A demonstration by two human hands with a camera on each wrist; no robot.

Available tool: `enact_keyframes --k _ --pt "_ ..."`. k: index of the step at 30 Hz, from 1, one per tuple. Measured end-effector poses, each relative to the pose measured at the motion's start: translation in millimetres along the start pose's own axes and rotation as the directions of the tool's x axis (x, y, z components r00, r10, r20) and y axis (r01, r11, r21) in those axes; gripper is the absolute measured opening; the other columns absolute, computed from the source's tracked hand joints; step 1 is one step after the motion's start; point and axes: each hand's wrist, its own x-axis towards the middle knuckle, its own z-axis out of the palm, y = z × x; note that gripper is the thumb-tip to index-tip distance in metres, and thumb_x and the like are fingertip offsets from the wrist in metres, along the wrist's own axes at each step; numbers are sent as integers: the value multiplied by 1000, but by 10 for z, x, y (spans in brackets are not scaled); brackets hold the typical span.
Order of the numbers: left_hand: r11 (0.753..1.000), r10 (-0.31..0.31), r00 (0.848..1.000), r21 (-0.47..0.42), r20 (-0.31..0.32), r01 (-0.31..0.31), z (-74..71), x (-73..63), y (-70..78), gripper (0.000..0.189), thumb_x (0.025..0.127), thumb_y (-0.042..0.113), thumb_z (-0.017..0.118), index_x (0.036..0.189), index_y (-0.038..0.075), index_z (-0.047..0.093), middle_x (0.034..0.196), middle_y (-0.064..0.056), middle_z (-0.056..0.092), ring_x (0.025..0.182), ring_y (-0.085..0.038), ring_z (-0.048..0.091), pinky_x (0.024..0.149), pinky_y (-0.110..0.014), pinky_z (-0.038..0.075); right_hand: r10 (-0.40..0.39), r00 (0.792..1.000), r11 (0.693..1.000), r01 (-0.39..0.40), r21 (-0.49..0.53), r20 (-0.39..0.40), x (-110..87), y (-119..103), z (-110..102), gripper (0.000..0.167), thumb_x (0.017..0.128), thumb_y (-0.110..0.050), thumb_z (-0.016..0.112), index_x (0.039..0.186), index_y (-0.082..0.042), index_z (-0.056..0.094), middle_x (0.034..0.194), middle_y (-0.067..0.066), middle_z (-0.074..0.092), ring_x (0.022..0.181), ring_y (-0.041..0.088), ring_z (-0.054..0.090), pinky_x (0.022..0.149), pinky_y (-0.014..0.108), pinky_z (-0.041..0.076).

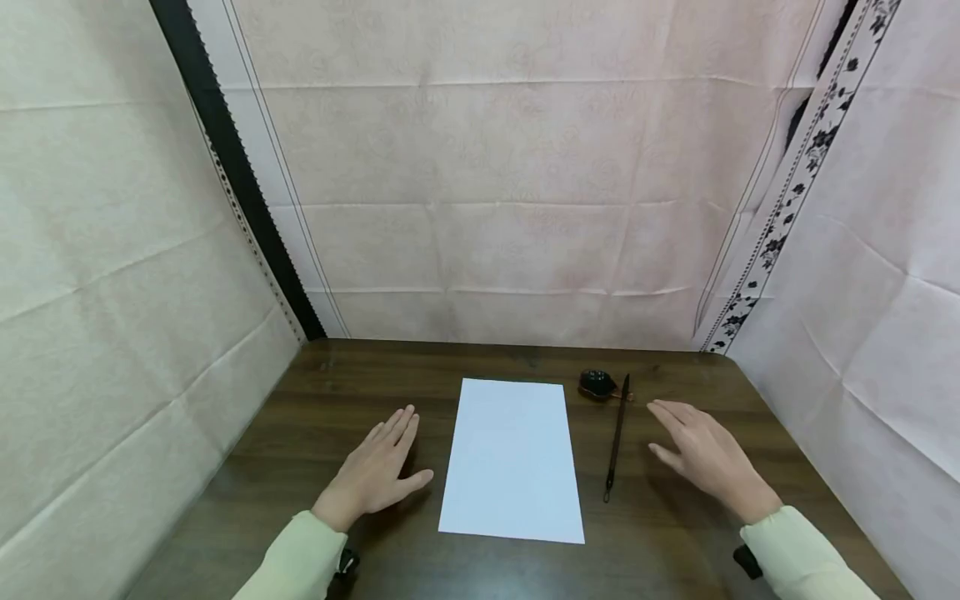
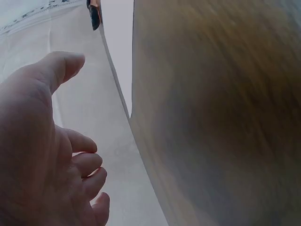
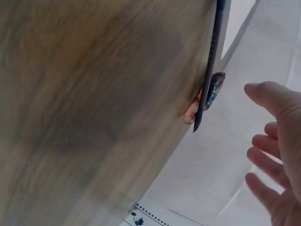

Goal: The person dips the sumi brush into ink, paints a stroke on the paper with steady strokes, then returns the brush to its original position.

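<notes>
A blank white sheet of paper [image 1: 512, 462] lies between my hands on the brown table. To its right is a slim dark calligraphy brush [image 1: 617, 437], with a hanging loop at the near end. The brush's far tip overlaps a small glossy black dish [image 1: 597, 383] with an orange-brown end, shaped like an inkstone. My left hand [image 1: 381, 467] holds nothing, fingers extended and thumb apart, left of the paper. Right of the brush, my right hand [image 1: 705, 450] is also empty, its fingers loosely extended toward the brush. The right wrist view shows the brush [image 3: 211, 61] beside that hand's thumb.
The wooden table [image 1: 300, 467] has pale cloth [image 1: 480, 208] hanging behind its far edge and along both sides. A black strip [image 1: 247, 183] runs down the left back corner, and a flower-patterned border [image 1: 795, 192] down the right.
</notes>
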Motion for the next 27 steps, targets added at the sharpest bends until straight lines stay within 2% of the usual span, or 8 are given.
enact_keyframes --k 5,11,17,27 --pt "1000 25 1000 -4 17 -25 0 43 59 90 104 56 57 164 -4 29 175 -21 23 164 -38 23 131 -59 25 -12 999 1000 13 -8 51 87 6 34 66 75 -18 96 129 7 67 124 23 73 110 39 72 90 52 62" --pt "999 45 998 -6 37 -44 16 89 114 89 104 56 56 164 -4 29 175 -21 22 164 -37 24 132 -56 26 -22 993 1000 22 6 117 182 18 80 61 78 -16 94 129 7 67 122 21 73 112 38 71 95 51 61" --pt "999 43 998 0 54 -43 29 120 162 89 103 55 58 164 -3 30 175 -20 23 164 -36 24 131 -54 28 -64 986 998 63 14 157 263 58 146 58 80 -15 93 127 8 68 122 21 73 113 36 71 97 50 61" --pt "998 57 994 2 90 -57 133 220 247 90 102 55 60 164 -2 30 176 -18 24 164 -34 24 132 -51 29 -99 968 995 103 -2 232 306 74 349 53 80 -13 92 125 7 70 122 21 73 113 37 71 98 51 60"
